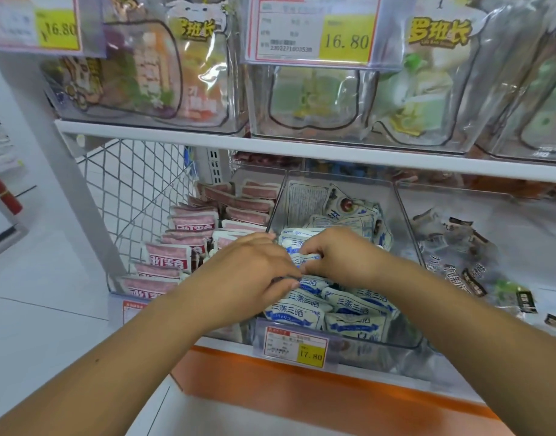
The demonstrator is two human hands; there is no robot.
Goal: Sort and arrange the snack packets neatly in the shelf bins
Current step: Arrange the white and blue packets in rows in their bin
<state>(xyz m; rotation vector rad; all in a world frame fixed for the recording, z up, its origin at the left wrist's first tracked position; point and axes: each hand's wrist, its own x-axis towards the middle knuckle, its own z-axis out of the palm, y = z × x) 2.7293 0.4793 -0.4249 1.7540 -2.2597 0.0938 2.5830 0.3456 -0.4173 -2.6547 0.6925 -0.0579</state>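
Both hands are inside the middle clear bin (405, 215) on the lower shelf, which holds several white-and-blue snack packets (349, 306). My right hand (339, 256) pinches one white-and-blue packet (306, 259) at its right edge, fingers curled round it. My left hand (254, 265) lies over the packets at the bin's left side, its fingertips curled on a packet's edge near the same spot. Loose packets lie jumbled at the back of the bin (349, 212); those at the front stand in rows.
The left bin holds rows of pink packets (176, 243); the right bin (497, 234) holds dark-printed clear packets. A price tag (297, 344) hangs on the middle bin's front. The upper shelf (207, 136) with larger clear bins overhangs closely. A wire mesh panel (129, 184) closes the left side.
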